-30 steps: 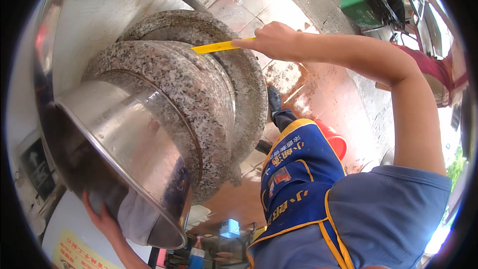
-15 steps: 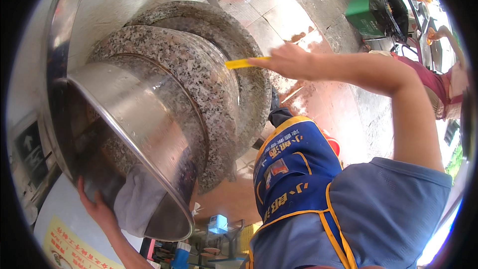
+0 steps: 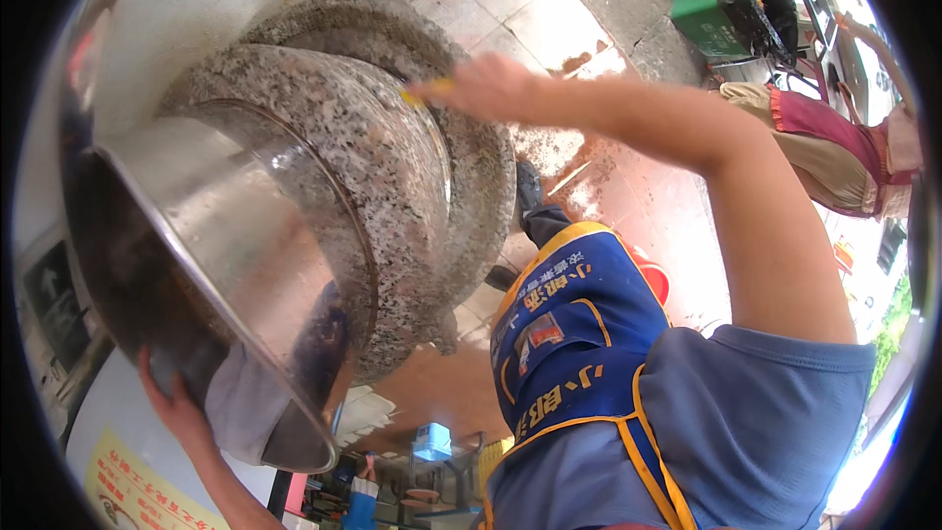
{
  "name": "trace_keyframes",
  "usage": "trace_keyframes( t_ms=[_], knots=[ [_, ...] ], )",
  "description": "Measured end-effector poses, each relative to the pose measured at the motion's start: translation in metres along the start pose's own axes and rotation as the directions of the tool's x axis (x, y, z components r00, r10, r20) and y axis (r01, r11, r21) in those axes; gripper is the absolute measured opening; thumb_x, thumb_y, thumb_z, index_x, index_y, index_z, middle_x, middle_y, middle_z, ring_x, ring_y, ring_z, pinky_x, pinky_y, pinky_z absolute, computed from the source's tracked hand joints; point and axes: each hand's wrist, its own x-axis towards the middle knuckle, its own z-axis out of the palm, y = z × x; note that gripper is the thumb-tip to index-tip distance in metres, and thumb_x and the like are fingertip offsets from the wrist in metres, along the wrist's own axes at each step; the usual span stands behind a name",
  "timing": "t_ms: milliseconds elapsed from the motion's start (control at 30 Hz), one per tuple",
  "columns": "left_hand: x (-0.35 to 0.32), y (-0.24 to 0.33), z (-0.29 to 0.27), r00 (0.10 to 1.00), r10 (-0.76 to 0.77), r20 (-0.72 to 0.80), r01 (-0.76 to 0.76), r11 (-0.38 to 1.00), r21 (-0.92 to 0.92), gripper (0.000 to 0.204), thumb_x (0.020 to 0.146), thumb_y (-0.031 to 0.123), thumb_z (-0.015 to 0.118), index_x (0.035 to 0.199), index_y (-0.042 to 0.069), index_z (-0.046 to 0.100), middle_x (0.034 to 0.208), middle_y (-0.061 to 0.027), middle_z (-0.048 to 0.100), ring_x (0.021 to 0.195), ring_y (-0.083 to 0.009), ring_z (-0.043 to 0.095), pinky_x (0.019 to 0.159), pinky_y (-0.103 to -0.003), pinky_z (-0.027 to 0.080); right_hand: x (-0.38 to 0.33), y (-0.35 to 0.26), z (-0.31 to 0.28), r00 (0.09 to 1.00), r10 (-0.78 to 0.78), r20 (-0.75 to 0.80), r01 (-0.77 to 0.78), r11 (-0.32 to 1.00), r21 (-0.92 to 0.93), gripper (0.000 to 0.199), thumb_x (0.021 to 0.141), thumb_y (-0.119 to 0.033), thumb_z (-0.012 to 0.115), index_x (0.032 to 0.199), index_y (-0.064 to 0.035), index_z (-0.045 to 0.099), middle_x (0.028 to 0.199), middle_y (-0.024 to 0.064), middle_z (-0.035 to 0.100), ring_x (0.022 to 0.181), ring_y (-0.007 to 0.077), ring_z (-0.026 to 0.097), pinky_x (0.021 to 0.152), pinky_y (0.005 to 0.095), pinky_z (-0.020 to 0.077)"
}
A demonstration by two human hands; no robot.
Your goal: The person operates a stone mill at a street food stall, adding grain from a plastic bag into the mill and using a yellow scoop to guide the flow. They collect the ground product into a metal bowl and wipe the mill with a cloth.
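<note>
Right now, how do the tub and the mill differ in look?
The tub is smooth, shiny metal; the mill is speckled stone. The tub's wall looks thin; the mill's stone is thick. The tub reflects its surroundings; the mill looks dull. Both are round.

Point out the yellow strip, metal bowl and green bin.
Yellow strip [image 3: 430, 90], head view: blurred middle of visible part.
Metal bowl [image 3: 226, 206], head view: shiny outer wall.
Green bin [image 3: 703, 20], head view: side wall.

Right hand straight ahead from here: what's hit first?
The yellow tool in the right hand would likely meet the speckled upper millstone first; blur and depth leave any gap unclear.
</note>
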Motion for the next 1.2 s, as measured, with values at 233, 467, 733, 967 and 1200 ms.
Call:
trace_keyframes(
  t_ms=[233, 467, 733, 967, 1200],
  knots=[
    [-0.005, -0.004, 0.0, 1.0, -0.012, 0.004, 0.012, 0.999, -0.032, 0.06, 0.087, -0.007, 0.05, 0.145, 0.007, 0.046, 0.15, -0.0127, 0.047, 0.142, -0.0264, 0.038, 0.117, -0.036, 0.025, -0.071, -0.003, 0.01, 0.966, -0.072, 0.249, 0.074, 0.997, 0.001, 0.072, 0.103, -0.016, 0.047, 0.159, -0.0274, 0.003, 0.065, 0.0035, 0.051, 0.043, 0.0074, 0.041, 0.034, 0.0216, 0.0385],
    [0.008, -0.009, -0.003, 0.999, 0.035, 0.01, -0.035, 0.999, 0.002, 0.06, 0.087, -0.006, 0.049, 0.145, 0.008, 0.047, 0.149, -0.0131, 0.047, 0.142, -0.0267, 0.039, 0.117, -0.036, 0.026, -0.029, 0.03, 0.009, 0.994, 0.11, -0.001, -0.11, 0.993, -0.043, 0.073, 0.102, -0.012, 0.05, 0.159, -0.0314, 0.008, 0.069, 0.0052, 0.056, 0.046, 0.0095, 0.046, 0.034, 0.0228, 0.0428],
    [0.006, -0.016, -0.003, 0.999, 0.038, 0.016, -0.039, 0.998, 0.055, 0.06, 0.087, -0.005, 0.048, 0.146, 0.008, 0.046, 0.15, -0.0137, 0.046, 0.141, -0.0284, 0.039, 0.117, -0.037, 0.026, -0.147, 0.017, 0.077, 1.0, -0.004, -0.02, 0.004, 1.0, 0.022, 0.067, 0.102, -0.012, 0.049, 0.158, -0.0328, 0.018, 0.068, 0.0049, 0.055, 0.044, 0.0075, 0.046, 0.031, 0.0205, 0.041],
    [0.012, -0.02, -0.001, 0.997, 0.069, 0.017, -0.069, 0.997, 0.027, 0.061, 0.087, -0.005, 0.049, 0.145, 0.01, 0.048, 0.149, -0.0149, 0.047, 0.139, -0.0308, 0.041, 0.116, -0.038, 0.029, -0.006, 0.006, 0.016, 0.973, 0.18, -0.143, -0.154, 0.972, 0.176, 0.068, 0.1, -0.013, 0.051, 0.157, -0.0327, 0.018, 0.072, 0.0041, 0.059, 0.056, 0.0129, 0.057, 0.043, 0.0284, 0.0479],
    [0.013, -0.037, -0.001, 0.999, 0.047, 0.019, -0.046, 0.997, -0.065, 0.06, 0.086, -0.005, 0.05, 0.145, 0.009, 0.049, 0.147, -0.0146, 0.049, 0.137, -0.0304, 0.044, 0.115, -0.037, 0.031, -0.044, -0.092, 0.039, 0.997, -0.034, 0.075, 0.018, 0.977, 0.211, 0.066, 0.097, -0.01, 0.055, 0.154, -0.012, 0.022, 0.068, 0.0074, 0.054, 0.052, 0.0156, 0.054, 0.042, 0.0282, 0.0477]
  ],
)
